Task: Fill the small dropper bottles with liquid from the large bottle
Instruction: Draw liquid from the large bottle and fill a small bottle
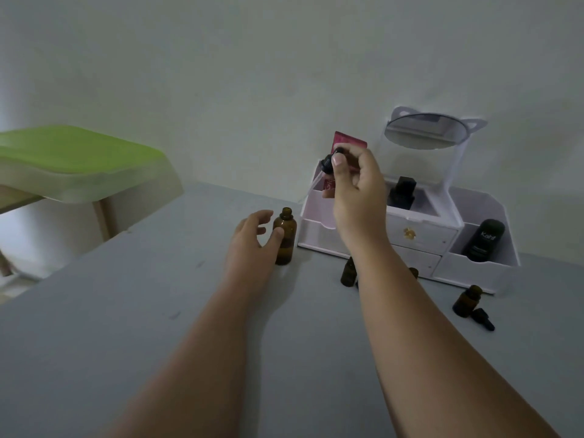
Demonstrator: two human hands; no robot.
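Big brown bottle (285,237) upright on grey table (158,311), top off; left hand (249,245) loose beside it, thumb touching glass, fingers not round it; right hand (357,191) up high, pinching black dropper (328,162) by rubber top; small bottles (467,301) near white box (474,267). Probably glass: hard, smooth, slippy, easy to break; best held round middle; thin dropper tube looks easy to snap.

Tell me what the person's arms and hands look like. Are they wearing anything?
Both arms are bare up to the frame's edge: no sleeves, gloves, watch or bracelets show. The left hand and right hand show no rings. The right thumbnail looks short and unpainted.
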